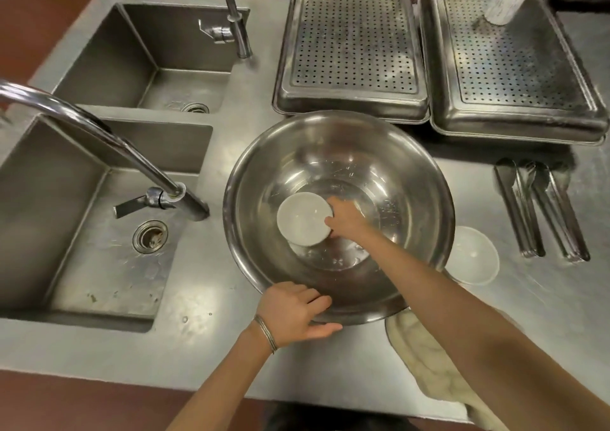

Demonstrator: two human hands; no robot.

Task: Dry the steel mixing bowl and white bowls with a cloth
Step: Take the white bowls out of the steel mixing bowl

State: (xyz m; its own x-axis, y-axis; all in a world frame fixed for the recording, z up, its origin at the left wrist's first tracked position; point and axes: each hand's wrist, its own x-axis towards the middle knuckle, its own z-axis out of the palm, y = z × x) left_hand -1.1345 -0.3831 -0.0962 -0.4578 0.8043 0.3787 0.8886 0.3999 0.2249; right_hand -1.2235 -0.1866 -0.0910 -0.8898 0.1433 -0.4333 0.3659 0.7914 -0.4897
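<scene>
At centre frame, a white bowl (304, 218) inside the steel mixing bowl (340, 216) is gripped by the right hand (346, 216) (fingertips hidden). The rim is clasped by the left hand (297, 310). The cloth (425, 361) is partly covered, lower right.

I can read no text, label, brand or number anywhere on the steel counter or the things on it.

A commercial kitchen's washing-up station: steel counter (211, 348), two deep sinks (99, 265), tall taps (109, 140), perforated steel trays (353, 41), tongs (541, 209)
</scene>
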